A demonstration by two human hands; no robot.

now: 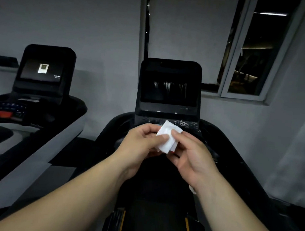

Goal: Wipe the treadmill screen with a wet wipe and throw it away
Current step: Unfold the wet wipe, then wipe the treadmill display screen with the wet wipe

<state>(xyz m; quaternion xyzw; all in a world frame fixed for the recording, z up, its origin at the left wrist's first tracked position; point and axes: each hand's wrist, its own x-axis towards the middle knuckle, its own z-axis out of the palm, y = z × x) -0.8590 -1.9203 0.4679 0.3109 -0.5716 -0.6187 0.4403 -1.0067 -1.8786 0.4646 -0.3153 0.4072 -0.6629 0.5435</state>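
- Treadmill screen (169, 88): a dark, unlit panel set in a black console; taken as the landmark for all places below. Pale vertical streaks are seen across its upper middle.
- Wet wipe (167, 137): a white, folded square, held in the air below the treadmill screen and in front of the console's button strip. It is not touching the screen.
- Left hand (141, 144): found below the treadmill screen, slightly to its left. The thumb and forefinger are closed on the left edge of the wet wipe; the remaining fingers are curled underneath.
- Right hand (190, 155): found below the treadmill screen, slightly to its right. The thumb tip is pressed onto the face of the wet wipe, with fingers closed behind its lower right corner. Both hands are thus pinching the same wipe, close together.
- Forearms: bare, extended from the bottom edge of the view up toward the screen.
- Treadmill belt (154, 217): a dark deck with an orange stripe on each side, lying well below the screen, between the forearms.
- Second treadmill (42, 80): placed to the left of the treadmill screen, well apart; its display is lit, with a small pale square shown.
- Window (246, 49): set in the grey wall above and to the right of the screen; darkness is seen through the glass.
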